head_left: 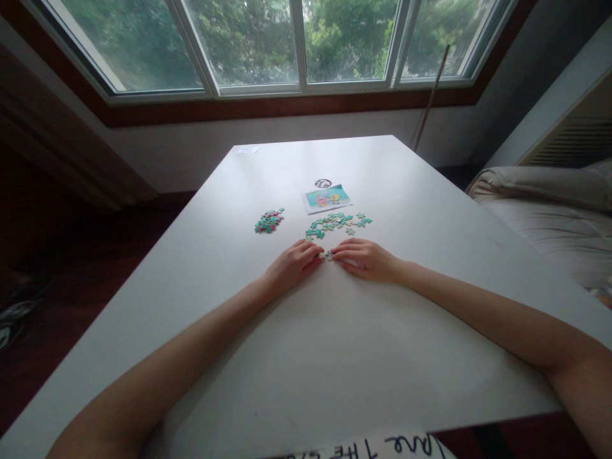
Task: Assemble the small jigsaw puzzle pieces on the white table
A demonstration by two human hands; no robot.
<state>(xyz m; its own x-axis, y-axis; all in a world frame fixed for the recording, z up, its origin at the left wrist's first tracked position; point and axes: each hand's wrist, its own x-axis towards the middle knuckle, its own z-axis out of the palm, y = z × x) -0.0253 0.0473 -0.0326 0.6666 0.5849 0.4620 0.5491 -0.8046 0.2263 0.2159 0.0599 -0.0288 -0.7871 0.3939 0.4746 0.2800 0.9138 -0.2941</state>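
On the white table, my left hand [302, 260] and my right hand [364, 258] almost meet, fingertips turned toward each other. Between them lies a small pale puzzle piece [329, 255], and the fingers of my right hand are closed on its edge. My left fingers are pressed together at the other side; a bit of something small shows at their tips, mostly hidden. Just beyond my hands, loose green and pale puzzle pieces [335, 222] spread in a curved band. A heap of green and pink puzzle pieces [269, 220] is to the left.
Behind the loose pieces lies a picture card [326, 199] with a turquoise scene. A round dark-rimmed object [323, 183] is just past it. The white table [335, 357] reaches toward the window wall. A padded seat [540, 210] stands at the right, and a thin stick [430, 102] leans by the window.
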